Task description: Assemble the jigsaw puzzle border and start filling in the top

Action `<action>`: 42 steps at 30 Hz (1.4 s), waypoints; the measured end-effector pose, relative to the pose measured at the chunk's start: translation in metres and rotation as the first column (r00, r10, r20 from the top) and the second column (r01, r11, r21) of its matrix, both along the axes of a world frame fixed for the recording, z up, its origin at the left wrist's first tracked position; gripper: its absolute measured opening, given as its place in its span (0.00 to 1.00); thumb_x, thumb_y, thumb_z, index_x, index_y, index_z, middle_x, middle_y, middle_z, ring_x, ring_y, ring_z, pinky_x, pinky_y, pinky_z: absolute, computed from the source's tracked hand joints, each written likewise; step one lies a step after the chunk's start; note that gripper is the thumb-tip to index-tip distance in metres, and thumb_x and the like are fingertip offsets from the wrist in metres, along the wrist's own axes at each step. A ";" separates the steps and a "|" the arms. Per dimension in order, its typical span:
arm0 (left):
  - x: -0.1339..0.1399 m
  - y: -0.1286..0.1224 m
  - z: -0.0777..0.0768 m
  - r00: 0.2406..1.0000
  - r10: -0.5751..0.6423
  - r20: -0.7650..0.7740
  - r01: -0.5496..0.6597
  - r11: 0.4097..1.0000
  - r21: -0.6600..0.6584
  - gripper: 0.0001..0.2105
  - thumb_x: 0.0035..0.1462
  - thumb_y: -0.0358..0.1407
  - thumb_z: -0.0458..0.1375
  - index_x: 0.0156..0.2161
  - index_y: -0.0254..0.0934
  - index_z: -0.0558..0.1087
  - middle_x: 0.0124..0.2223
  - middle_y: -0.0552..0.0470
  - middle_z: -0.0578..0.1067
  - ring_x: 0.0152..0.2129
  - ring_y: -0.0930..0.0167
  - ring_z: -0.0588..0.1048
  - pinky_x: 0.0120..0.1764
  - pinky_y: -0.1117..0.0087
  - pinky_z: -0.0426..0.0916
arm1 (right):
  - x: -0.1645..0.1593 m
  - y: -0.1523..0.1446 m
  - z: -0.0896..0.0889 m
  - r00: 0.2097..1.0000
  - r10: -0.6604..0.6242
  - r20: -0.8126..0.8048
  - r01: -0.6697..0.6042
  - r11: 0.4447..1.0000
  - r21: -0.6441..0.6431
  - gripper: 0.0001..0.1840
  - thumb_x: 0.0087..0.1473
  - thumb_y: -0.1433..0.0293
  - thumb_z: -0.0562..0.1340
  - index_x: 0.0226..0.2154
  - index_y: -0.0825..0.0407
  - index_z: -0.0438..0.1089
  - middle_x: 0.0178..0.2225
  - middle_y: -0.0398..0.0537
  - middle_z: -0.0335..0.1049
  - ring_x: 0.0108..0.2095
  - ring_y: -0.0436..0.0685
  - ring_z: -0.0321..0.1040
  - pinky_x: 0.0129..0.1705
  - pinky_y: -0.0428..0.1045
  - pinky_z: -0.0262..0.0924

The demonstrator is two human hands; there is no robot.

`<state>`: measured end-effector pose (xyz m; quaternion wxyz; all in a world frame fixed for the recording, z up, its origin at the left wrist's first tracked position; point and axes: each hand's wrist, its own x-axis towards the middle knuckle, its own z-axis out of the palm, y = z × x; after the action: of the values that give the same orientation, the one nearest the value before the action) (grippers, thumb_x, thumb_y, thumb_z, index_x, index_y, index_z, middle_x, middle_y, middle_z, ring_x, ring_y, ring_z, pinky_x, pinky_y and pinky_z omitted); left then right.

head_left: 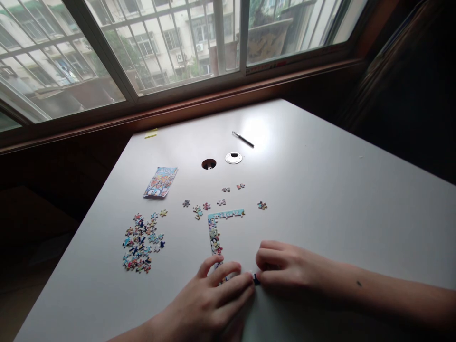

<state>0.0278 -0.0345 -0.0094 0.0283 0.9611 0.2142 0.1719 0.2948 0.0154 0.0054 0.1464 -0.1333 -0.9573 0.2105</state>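
Observation:
A partly joined jigsaw puzzle (214,235) lies on the white table, with its top edge and left side joined in a corner. My left hand (217,294) rests over its lower left part with fingers apart, covering much of the bottom row. Close beside those fingertips, my right hand (281,266) is closed in a pinch on a dark blue puzzle piece (256,279) at the bottom row. Its fingers partly hide that piece. Several loose pieces (206,206) are scattered above the joined part, and one piece (262,205) lies to its right.
A pile of loose puzzle pieces (142,242) spreads at the left. Beyond it lies a colourful picture sheet (161,182). Farther back are a round cable hole (208,164), its metal cover (233,158), a pen (243,139) and a yellow sticky note (151,133). A barred window (171,47) stands behind the table.

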 end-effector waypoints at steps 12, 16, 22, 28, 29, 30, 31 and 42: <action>0.000 -0.002 0.001 1.000 0.002 0.009 -0.001 0.999 -0.036 0.20 0.65 0.34 0.56 0.61 0.34 0.68 0.61 0.51 0.72 0.56 0.63 0.66 0.63 0.59 0.53 | 0.004 0.002 0.001 1.000 -0.014 -0.010 0.013 0.997 -0.081 0.09 0.62 0.78 0.55 0.40 0.52 0.68 0.38 0.51 0.63 0.38 0.53 0.57 0.39 0.46 0.56; 0.000 -0.003 -0.001 1.000 0.006 -0.002 -0.006 1.000 -0.024 0.21 0.65 0.34 0.56 0.61 0.35 0.68 0.61 0.50 0.71 0.57 0.62 0.66 0.63 0.58 0.54 | 0.003 0.001 0.000 1.000 0.016 -0.002 -0.016 1.000 -0.021 0.07 0.61 0.78 0.55 0.37 0.53 0.67 0.37 0.51 0.64 0.35 0.54 0.56 0.38 0.49 0.55; 0.000 -0.002 0.000 1.000 -0.005 -0.011 0.005 1.000 -0.020 0.20 0.65 0.34 0.56 0.61 0.35 0.68 0.62 0.50 0.71 0.57 0.63 0.65 0.63 0.58 0.54 | 0.004 0.003 0.000 1.000 0.022 0.003 -0.022 1.000 -0.013 0.08 0.60 0.79 0.56 0.39 0.53 0.67 0.38 0.51 0.67 0.36 0.54 0.58 0.38 0.49 0.55; -0.001 0.000 0.003 1.000 -0.008 -0.019 0.007 1.000 -0.020 0.20 0.66 0.35 0.56 0.61 0.35 0.68 0.62 0.50 0.70 0.57 0.62 0.65 0.63 0.59 0.54 | 0.005 0.004 -0.002 0.999 0.045 -0.009 -0.045 0.998 -0.037 0.08 0.60 0.78 0.58 0.42 0.53 0.68 0.40 0.51 0.69 0.37 0.54 0.59 0.40 0.49 0.56; -0.001 -0.001 0.003 1.000 -0.009 -0.020 0.009 1.000 -0.018 0.20 0.66 0.35 0.56 0.61 0.35 0.68 0.62 0.50 0.70 0.57 0.62 0.65 0.63 0.59 0.54 | 0.005 0.004 -0.001 0.999 0.041 -0.006 -0.042 0.999 -0.031 0.08 0.60 0.78 0.58 0.42 0.53 0.69 0.40 0.51 0.69 0.37 0.54 0.59 0.40 0.49 0.56; -0.001 -0.001 0.004 1.000 -0.011 -0.022 0.011 1.000 -0.018 0.21 0.65 0.35 0.56 0.61 0.35 0.68 0.62 0.49 0.70 0.57 0.62 0.65 0.63 0.59 0.54 | 0.005 0.004 0.000 0.999 0.039 -0.001 -0.039 0.999 -0.021 0.08 0.61 0.77 0.58 0.42 0.53 0.69 0.40 0.51 0.69 0.37 0.54 0.59 0.40 0.50 0.56; -0.001 -0.001 0.004 1.000 -0.014 -0.023 0.014 1.000 -0.021 0.21 0.65 0.35 0.56 0.62 0.34 0.67 0.62 0.49 0.70 0.57 0.62 0.65 0.63 0.59 0.54 | 0.005 0.004 0.002 0.999 0.034 0.003 -0.034 0.999 -0.008 0.08 0.61 0.77 0.58 0.42 0.53 0.69 0.39 0.51 0.68 0.37 0.54 0.59 0.40 0.50 0.56; -0.001 -0.004 0.009 0.999 -0.016 -0.048 0.013 0.997 -0.072 0.22 0.65 0.35 0.55 0.62 0.34 0.66 0.62 0.46 0.70 0.59 0.61 0.64 0.62 0.57 0.56 | 0.008 0.006 0.002 0.999 0.039 0.002 -0.039 0.997 -0.066 0.09 0.63 0.75 0.56 0.41 0.51 0.71 0.38 0.50 0.68 0.37 0.53 0.59 0.40 0.49 0.57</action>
<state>0.0267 -0.0384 -0.0006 0.0589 0.9649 0.2138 0.1406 0.3030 0.0219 0.0078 0.1360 -0.1196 -0.9525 0.2447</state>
